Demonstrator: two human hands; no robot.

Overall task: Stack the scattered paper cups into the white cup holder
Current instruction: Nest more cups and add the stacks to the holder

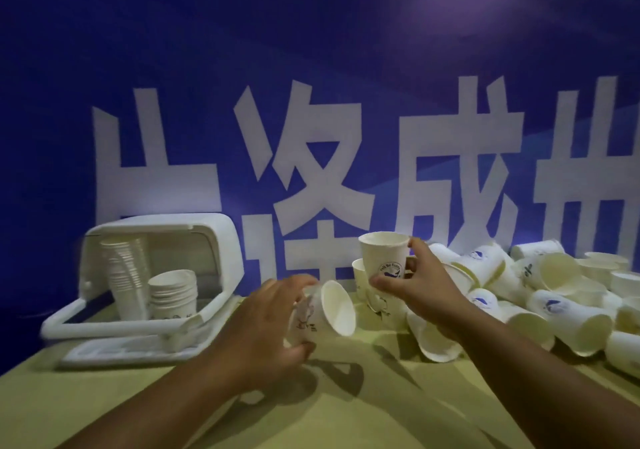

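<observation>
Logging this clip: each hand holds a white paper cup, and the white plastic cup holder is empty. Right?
No: the head view shows the white plastic cup holder containing two stacks of paper cups. Left hand and right hand each hold one.

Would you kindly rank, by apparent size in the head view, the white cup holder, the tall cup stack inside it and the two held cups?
1. White plastic cup holder.
2. Tall stack of paper cups.
3. Upright paper cup in right hand and tilted paper cup in left hand: alike, unranked.

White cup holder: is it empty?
No, a tall stack and a short stack of cups stand inside the holder.
</observation>
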